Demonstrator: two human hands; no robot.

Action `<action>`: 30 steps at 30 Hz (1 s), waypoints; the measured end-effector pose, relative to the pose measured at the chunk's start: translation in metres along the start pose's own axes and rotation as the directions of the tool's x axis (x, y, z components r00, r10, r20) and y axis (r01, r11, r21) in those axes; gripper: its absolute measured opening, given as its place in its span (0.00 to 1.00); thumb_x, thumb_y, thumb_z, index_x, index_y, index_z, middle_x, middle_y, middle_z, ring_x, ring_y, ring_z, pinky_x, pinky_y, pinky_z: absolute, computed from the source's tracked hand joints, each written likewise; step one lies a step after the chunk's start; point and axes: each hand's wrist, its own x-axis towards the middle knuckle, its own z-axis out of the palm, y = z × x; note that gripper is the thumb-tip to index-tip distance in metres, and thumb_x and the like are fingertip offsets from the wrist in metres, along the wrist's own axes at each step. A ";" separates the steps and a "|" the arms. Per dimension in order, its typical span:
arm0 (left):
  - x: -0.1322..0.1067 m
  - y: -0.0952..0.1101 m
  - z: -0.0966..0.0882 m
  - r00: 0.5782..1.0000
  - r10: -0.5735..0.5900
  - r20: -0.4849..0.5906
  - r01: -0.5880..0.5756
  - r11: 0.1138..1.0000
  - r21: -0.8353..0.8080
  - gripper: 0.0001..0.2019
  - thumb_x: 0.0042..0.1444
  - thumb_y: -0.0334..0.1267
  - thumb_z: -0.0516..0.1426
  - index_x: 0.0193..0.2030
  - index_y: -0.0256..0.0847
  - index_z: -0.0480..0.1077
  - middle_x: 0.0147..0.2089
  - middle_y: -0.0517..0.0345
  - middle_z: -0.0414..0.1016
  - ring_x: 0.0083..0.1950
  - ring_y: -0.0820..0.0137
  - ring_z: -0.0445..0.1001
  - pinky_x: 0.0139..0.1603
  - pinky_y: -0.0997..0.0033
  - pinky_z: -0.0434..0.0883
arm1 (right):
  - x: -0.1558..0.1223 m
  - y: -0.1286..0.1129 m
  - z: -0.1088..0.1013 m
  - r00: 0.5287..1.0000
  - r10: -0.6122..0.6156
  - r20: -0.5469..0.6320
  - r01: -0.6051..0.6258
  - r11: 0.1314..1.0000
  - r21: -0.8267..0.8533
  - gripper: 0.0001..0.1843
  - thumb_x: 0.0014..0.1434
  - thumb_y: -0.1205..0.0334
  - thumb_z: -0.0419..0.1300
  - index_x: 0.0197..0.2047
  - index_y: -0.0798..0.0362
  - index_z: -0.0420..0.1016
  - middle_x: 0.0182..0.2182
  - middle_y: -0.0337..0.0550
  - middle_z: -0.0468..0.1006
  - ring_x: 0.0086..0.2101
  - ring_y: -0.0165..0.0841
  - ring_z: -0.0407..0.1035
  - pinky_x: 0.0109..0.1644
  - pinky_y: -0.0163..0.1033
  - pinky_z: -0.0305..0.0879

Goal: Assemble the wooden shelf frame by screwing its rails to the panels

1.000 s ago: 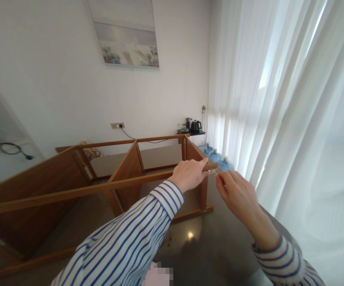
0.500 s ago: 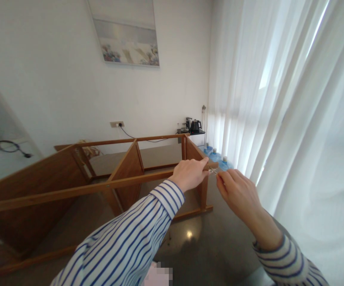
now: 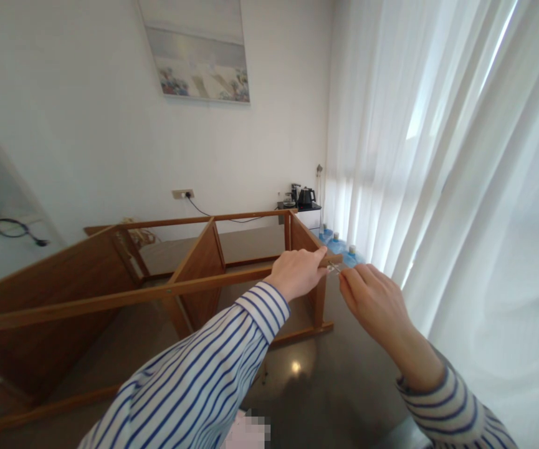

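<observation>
A brown wooden shelf frame (image 3: 222, 284) lies on its side, its open bays facing up toward me. My left hand (image 3: 297, 272) is closed over the right end of its near upper rail, with the index finger stretched along the wood. Just to the right, my right hand (image 3: 372, 299) is closed on a thin metal tool (image 3: 334, 269). The tool's tip meets the rail end beside my left fingers. Its handle end is hidden inside my right fingers, and the exact kind is too small to make out.
Several blue water bottles (image 3: 339, 244) stand beyond the frame by the white curtain (image 3: 475, 174). A black kettle (image 3: 306, 197) sits on a small cabinet at the back. A cord runs from the wall socket (image 3: 183, 194) behind the frame. Grey floor (image 3: 316, 386) shows below.
My right hand has shifted very slightly upward, still on the thin metal tool. My left hand and the shelf frame stay where they were.
</observation>
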 end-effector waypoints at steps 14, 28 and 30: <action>0.001 -0.002 0.003 1.000 0.007 -0.022 -0.007 1.000 0.005 0.27 0.60 0.54 0.46 0.63 0.47 0.58 0.44 0.47 0.78 0.43 0.56 0.76 0.38 0.60 0.70 | 0.002 -0.015 0.003 0.893 0.384 0.236 -0.447 0.820 0.357 0.13 0.62 0.58 0.49 0.31 0.51 0.71 0.21 0.39 0.75 0.22 0.32 0.69 0.25 0.35 0.50; 0.001 -0.001 0.001 1.000 -0.011 0.006 0.012 0.999 -0.036 0.26 0.60 0.54 0.45 0.63 0.49 0.58 0.44 0.47 0.78 0.44 0.55 0.76 0.41 0.59 0.69 | 0.010 -0.031 0.007 0.517 0.419 0.746 -0.626 -0.409 0.664 0.10 0.54 0.56 0.59 0.32 0.53 0.65 0.25 0.41 0.79 0.22 0.30 0.73 0.21 0.31 0.64; 0.000 -0.001 0.001 1.000 -0.013 0.007 0.014 0.999 -0.038 0.27 0.60 0.55 0.45 0.63 0.49 0.58 0.45 0.47 0.77 0.45 0.55 0.76 0.42 0.59 0.69 | 0.010 -0.031 0.007 0.511 0.386 0.768 -0.611 -0.465 0.640 0.11 0.54 0.56 0.60 0.33 0.53 0.65 0.26 0.41 0.79 0.23 0.30 0.74 0.22 0.31 0.65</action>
